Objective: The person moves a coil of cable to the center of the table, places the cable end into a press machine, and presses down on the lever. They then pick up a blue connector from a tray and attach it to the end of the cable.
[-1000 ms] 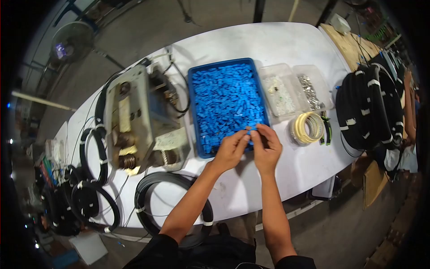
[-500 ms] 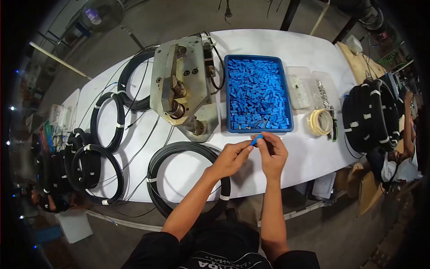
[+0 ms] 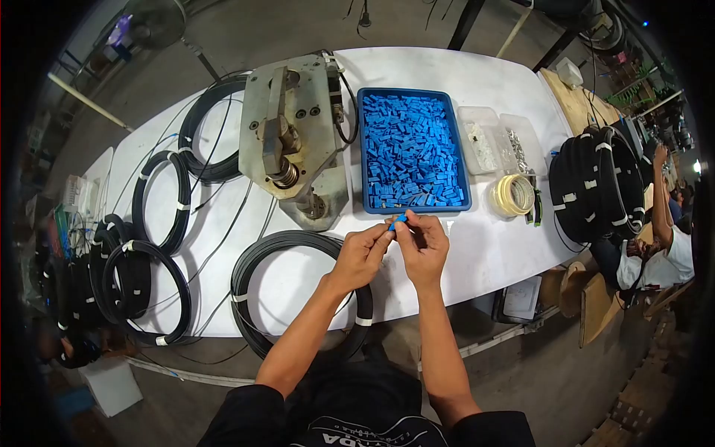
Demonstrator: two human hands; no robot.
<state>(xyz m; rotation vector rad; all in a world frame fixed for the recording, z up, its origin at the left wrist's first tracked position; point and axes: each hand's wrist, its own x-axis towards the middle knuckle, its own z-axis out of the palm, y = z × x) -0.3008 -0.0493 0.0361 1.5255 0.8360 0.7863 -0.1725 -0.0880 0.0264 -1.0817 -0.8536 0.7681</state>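
Both hands meet just below the near edge of a blue tray point(image 3: 417, 209) full of small blue pieces point(image 3: 410, 149). A small blue piece point(image 3: 400, 220) is pinched between the fingertips of my right hand point(image 3: 423, 246). The closed fingers of my left hand point(image 3: 360, 257) touch the lower left end of that piece; whether they also hold a thin cable is too small to tell. Below and left of the hands lies a coil of black cable point(image 3: 246, 287), partly behind my left forearm.
A metal press point(image 3: 298, 134) stands left of the tray. More black coils point(image 3: 182, 223) lie at the left. On the right are clear containers point(image 3: 477, 141), a cream tape roll point(image 3: 511, 195) and a large black bundle point(image 3: 596, 186). A person point(image 3: 666, 246) is at the far right.
The whole view has shifted, so the table and its objects appear further left. Both hands remain together at the blue piece, with the fingers slightly rearranged around it.
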